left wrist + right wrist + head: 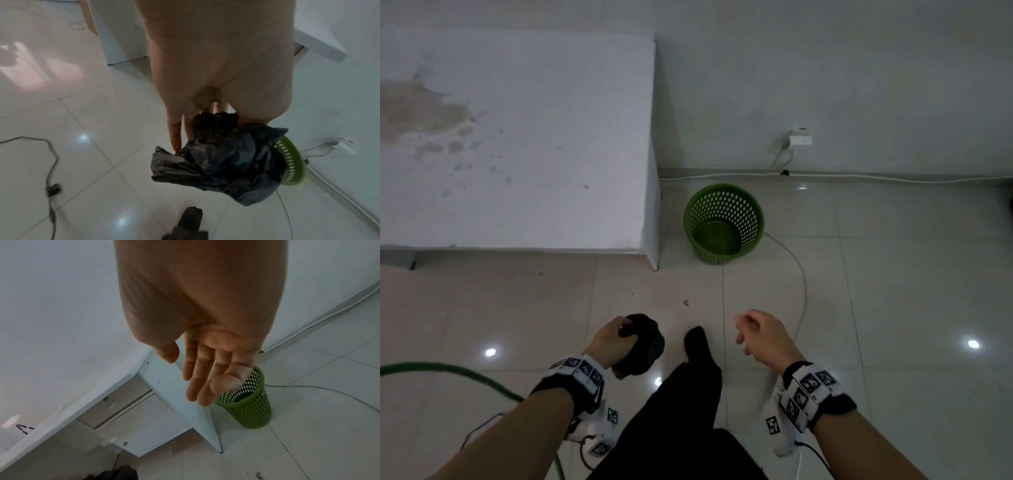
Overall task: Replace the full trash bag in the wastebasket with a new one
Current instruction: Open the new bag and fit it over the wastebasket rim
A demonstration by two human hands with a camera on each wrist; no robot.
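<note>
Left wrist view: left hand (216, 73) grips crumpled black trash bag (222, 160).

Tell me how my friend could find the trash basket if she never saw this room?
Look for the big white desk against the wall. Just past its right end, on the tiled floor, stands the wastebasket. It is the only bright green thing standing there, round, with little holes all over its sides and no bag inside.
</note>
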